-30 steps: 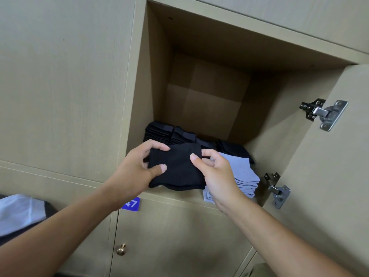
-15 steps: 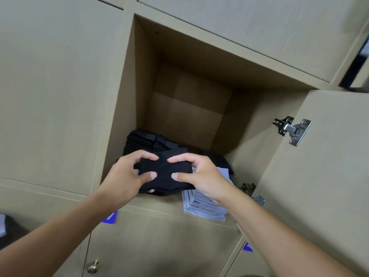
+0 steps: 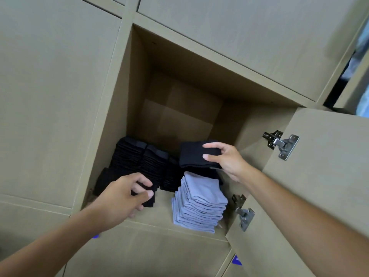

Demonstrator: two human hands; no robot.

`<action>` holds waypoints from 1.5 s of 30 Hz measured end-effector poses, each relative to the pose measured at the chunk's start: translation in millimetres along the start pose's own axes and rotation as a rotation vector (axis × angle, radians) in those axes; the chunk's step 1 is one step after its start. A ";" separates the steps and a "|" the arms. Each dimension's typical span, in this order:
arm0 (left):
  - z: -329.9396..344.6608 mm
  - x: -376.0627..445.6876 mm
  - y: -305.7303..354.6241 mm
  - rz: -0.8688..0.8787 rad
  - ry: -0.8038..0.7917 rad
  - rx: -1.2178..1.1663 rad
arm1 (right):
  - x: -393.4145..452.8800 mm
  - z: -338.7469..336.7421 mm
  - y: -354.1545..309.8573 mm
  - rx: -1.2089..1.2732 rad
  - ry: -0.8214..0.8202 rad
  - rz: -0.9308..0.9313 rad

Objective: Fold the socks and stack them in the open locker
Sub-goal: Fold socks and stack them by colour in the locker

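Observation:
The open locker holds several stacks of folded black socks at the left and back. A tall stack of folded blue-grey socks stands at the front right. My right hand grips a folded black sock by its right edge, held over the back-right black stack behind the blue-grey one. My left hand reaches in at the front left. Its thumb and curled fingers pinch the edge of a low black sock pile there.
The locker door stands open on the right, close to my right forearm, with an upper metal hinge and a lower metal hinge. Closed locker doors surround the opening. The upper part of the locker is free space.
Both hands held one black sock at the locker front. Now my right hand alone has carried it up to the back right, and my left hand has dropped to the front-left pile.

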State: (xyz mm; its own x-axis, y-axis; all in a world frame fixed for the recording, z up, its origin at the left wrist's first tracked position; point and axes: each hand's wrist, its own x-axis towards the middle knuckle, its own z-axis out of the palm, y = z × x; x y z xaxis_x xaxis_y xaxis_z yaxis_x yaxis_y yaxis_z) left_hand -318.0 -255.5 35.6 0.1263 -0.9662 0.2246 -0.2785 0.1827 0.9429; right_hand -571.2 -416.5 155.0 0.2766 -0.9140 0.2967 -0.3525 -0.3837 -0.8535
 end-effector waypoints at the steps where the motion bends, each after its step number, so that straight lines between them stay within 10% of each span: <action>1: -0.8 0.1 -1.7 -0.011 -0.014 0.029 | 7.2 -5.4 1.9 0.003 0.028 0.013; 45: -5.3 -1.4 -9.2 -0.056 -0.172 0.296 | 90.8 -24.1 51.4 -0.582 0.031 0.302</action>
State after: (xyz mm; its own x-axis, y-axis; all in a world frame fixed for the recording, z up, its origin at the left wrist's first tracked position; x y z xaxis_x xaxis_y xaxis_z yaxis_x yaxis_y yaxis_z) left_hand -310.6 -254.9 27.9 -0.0061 -0.9943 0.1061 -0.5433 0.0923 0.8344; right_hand -585.7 -522.4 148.4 0.0669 -0.9927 0.1004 -0.8392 -0.1104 -0.5325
